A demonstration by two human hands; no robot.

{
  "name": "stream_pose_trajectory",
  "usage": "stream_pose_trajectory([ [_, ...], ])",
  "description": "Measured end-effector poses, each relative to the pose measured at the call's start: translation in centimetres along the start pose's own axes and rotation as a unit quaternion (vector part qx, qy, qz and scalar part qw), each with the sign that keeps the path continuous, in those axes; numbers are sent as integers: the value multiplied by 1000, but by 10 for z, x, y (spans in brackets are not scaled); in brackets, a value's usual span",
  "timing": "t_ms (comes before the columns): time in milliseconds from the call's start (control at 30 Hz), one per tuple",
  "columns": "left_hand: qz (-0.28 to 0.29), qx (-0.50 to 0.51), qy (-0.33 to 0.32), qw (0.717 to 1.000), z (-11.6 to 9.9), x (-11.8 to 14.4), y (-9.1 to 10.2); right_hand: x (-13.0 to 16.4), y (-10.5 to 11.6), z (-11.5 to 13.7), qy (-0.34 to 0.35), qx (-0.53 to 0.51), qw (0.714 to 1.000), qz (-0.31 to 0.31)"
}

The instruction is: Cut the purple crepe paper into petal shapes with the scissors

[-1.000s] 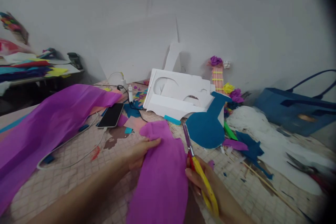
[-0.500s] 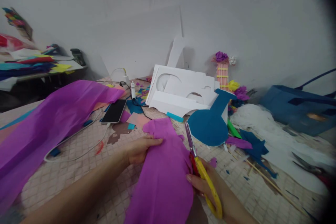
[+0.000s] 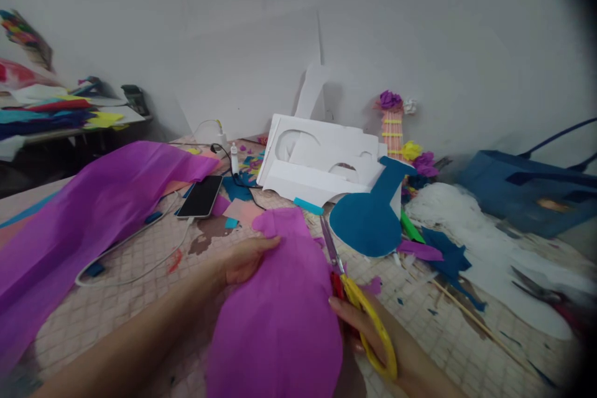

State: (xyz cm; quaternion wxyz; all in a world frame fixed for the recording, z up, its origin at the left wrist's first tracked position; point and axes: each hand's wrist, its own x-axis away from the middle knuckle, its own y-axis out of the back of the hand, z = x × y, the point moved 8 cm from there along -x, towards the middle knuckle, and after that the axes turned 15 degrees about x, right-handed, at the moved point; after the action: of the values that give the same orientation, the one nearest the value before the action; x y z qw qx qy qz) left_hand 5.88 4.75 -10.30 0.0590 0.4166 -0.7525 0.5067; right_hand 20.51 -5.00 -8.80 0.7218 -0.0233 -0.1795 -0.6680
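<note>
A long piece of purple tissue paper (image 3: 280, 317) with a rounded, bulging outline lies in front of me. Its left edge is pinched by my left hand (image 3: 247, 259), thumb on top. On the paper's right side, my right hand (image 3: 357, 317) grips scissors (image 3: 368, 317) with one yellow and one red handle. The blades point away from me and look closed or nearly so, beside the paper's right edge. Just beyond the blades lies a blue flask-shaped cutout (image 3: 366, 221) with a white edge.
A phone (image 3: 200, 197) on a white cable and a purple sheet (image 3: 116, 199) lie left. White card cutouts (image 3: 321, 161) lean at the back. Rightward are a thin stick (image 3: 480, 323), pliers (image 3: 536, 289), white material (image 3: 485, 255), a blue bag (image 3: 527, 189) and paper scraps.
The purple paper has shifted slightly and its lower part spreads further left. The scissors have moved a little left, alongside its right edge. The whole view has shifted slightly.
</note>
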Motion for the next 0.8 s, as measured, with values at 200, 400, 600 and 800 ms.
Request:
stream_pose_trajectory([
  [200, 34, 18, -67, 997, -13, 9, -10, -4, 12, 12, 57, 45, 997, -31],
  [400, 26, 31, -1, 999, 5, 8, -10, -6, 26, 22, 84, 27, 992, -92],
  [600, -5, 50, 17, 999, 5, 8, -5, -1, 31, 31, 99, 47, 985, -135],
  [800, 53, 45, 14, 997, 0, 8, -7, 0, 33, 24, 115, 44, 984, -126],
])
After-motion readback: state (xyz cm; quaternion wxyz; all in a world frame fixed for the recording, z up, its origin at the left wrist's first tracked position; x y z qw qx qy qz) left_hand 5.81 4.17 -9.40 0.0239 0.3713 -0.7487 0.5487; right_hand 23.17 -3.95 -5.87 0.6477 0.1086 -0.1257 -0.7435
